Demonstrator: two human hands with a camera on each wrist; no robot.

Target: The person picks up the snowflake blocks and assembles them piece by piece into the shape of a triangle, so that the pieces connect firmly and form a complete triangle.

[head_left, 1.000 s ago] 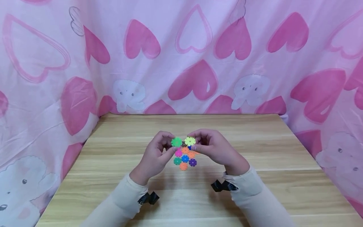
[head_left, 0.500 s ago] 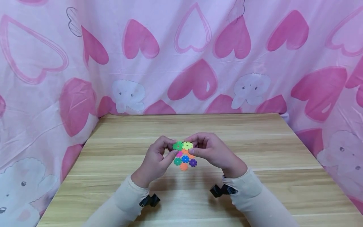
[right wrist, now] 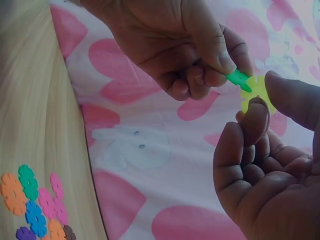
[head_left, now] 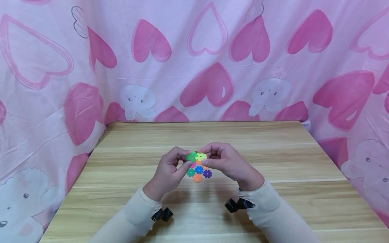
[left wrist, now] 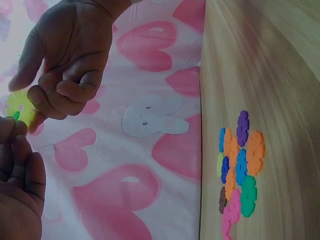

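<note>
Between thumb and fingers, my left hand (head_left: 168, 172) pinches a green snowflake disc (right wrist: 238, 78) with notched edges. My right hand (head_left: 234, 165) pinches a similar yellow snowflake disc (right wrist: 254, 95). The two discs meet edge to edge, the green one turned across the yellow in the right wrist view; whether their notches are interlocked cannot be told. Both hands are raised over the table. Beneath them lie loose discs, among them a blue one (head_left: 199, 169), a purple one (head_left: 207, 173), an orange one (head_left: 197, 178) and a teal-green one (head_left: 190, 172).
The wooden table (head_left: 121, 195) spreads around the discs. Pink curtains with hearts (head_left: 209, 84) hang behind it and along both sides. In the left wrist view a brown disc (left wrist: 223, 200) and a pink disc (left wrist: 235, 202) lie among the pile.
The green and yellow discs, apart one second ago, have come together edge to edge. My right hand has moved slightly left and down, the left hand slightly right and down.
</note>
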